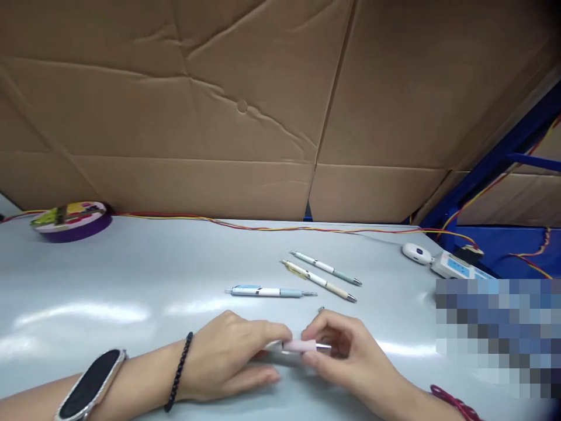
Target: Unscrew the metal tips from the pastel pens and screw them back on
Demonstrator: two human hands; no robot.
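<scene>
A pink and white pen [300,345] with a silvery tip lies level between my two hands, low above the table. My left hand [230,354] has its fingers on the white rear end, part of which they hide. The pink grip near the tip is pinched between thumb and fingers of my right hand [346,349]. Just beyond them lies a blue and white pen [269,292], a thin piece sticking out of its right end. A yellow and white pen [322,282] and a green and white pen [326,268] lie slantwise behind.
A round purple box [74,233] with a colourful lid sits at the back left. Red and yellow wires [258,228] run along the table's back edge, before a cardboard wall [197,128]. A power strip [458,267] and a white plug-in device [417,254] are at the right.
</scene>
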